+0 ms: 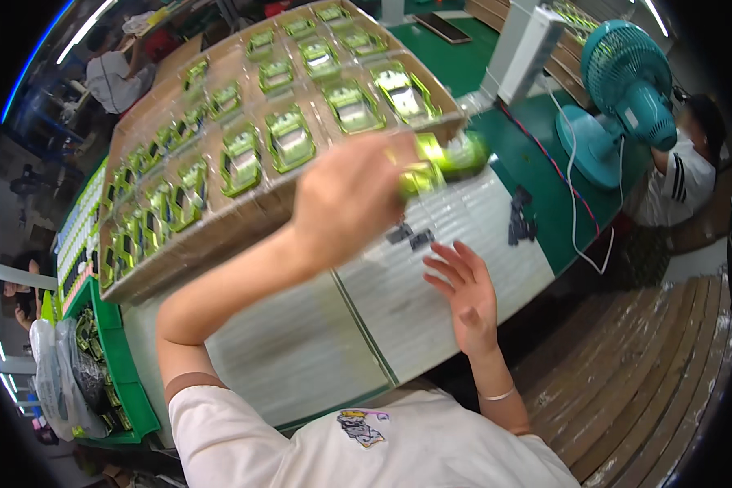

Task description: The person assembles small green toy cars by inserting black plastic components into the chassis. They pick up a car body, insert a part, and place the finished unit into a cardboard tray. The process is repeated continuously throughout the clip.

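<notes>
My left hand [346,195] reaches across the bench at the front of a large cardboard box, blurred by motion. Its fingers are closed on a lime-green plastic frame [435,159], also smeared; the fingertips are partly hidden. Open and palm up, my right hand [468,297] holds nothing, with its fingers spread over the white work surface [496,276]. Small black parts [420,239] lie just beyond its fingertips. Farther right sits a loose cluster of black pieces [520,220].
The cardboard box [211,236] carries rows of lime-green frames [290,138]. A teal fan [626,81], cables [549,167] and a phone [442,28] stand or lie on the green tabletop. At left are a green crate [126,382] and plastic bags [57,378]. Other people sit nearby.
</notes>
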A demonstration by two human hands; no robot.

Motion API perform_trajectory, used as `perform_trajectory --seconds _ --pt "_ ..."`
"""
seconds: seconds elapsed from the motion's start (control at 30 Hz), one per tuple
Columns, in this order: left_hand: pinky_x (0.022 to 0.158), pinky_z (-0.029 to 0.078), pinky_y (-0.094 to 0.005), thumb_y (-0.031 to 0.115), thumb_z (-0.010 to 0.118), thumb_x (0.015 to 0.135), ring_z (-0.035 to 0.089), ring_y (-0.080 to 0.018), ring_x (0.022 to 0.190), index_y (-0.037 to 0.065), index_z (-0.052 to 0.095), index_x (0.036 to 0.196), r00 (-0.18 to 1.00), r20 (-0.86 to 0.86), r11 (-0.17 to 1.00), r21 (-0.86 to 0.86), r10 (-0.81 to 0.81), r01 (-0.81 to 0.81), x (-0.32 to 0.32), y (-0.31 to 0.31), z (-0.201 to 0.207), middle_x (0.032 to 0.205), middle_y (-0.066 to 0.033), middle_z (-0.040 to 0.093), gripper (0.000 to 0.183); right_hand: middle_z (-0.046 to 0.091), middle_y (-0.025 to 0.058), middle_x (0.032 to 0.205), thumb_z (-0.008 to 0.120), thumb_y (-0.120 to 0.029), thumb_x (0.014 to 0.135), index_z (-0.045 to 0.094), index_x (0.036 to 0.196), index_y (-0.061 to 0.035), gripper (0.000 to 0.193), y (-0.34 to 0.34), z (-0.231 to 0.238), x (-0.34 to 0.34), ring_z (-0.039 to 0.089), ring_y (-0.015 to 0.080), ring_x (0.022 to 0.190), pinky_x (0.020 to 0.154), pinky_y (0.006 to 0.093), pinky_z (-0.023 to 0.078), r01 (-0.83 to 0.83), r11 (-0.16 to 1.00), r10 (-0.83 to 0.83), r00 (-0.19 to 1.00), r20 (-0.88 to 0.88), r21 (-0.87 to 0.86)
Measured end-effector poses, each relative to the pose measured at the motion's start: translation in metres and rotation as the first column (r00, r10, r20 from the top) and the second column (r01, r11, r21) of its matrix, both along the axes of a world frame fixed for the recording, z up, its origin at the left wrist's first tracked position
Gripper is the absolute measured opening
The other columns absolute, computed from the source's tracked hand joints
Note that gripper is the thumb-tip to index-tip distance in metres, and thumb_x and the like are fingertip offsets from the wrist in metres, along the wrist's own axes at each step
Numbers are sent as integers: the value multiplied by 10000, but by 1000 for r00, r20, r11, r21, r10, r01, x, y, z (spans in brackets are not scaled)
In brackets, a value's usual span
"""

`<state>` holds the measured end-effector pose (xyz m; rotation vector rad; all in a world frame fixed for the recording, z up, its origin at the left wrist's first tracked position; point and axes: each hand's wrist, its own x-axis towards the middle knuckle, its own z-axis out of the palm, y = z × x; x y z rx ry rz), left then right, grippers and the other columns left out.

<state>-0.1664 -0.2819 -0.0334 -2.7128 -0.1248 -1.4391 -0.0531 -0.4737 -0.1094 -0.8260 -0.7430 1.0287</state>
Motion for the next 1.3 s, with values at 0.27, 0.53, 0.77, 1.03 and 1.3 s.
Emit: perform_trajectory --seconds 0.27,0.53,0.77,1.03,1.3 --pt "779 406 -306 148 566 738 539 -188 964 109 561 1036 983 -128 991 -20 -133 131 -4 -101 -67 1133 -75 538 301 443 109 1235 737 -239 724 252 1325 -17 804 -17 -6 -4 405 195 1183 1016 363 308 172 969 -191 976 -101 -175" --pt "749 457 -347 48 641 721 563 -246 853 48 607 875 975 -212 963 -270 -70 10 -6 -22 -60 909 -70 612 158 344 165 1355 636 -314 791 269 1339 -42 714 -15 -12 1 341 303 1247 1018 435 322 308 951 -307 951 -37 22" --pt "717 493 -340 43 653 705 594 -248 814 18 630 818 946 -319 963 -266 -53 -36 -11 -2 -81 864 -85 641 119 378 160 1321 765 -101 644 303 1298 -81 801 -13 -17 2 375 267 1221 1020 427 326 203 972 -193 977 -86 115" --pt "575 514 -312 -4 679 622 624 -234 693 -18 636 824 830 -78 811 -282 -552 513 -11 -73 -35 829 -110 632 207 402 218 1299 816 -77 585 385 1192 -87 744 -12 -28 5 491 252 1119 937 369 441 129 943 -169 979 110 307" --pt "544 506 -295 24 685 598 621 -225 678 7 650 834 748 -194 728 -473 -635 495 -20 -80 -34 806 -97 628 239 439 236 1248 750 -29 640 435 1145 -113 602 -17 -25 6 411 347 1202 969 434 410 -57 921 -20 981 192 385"
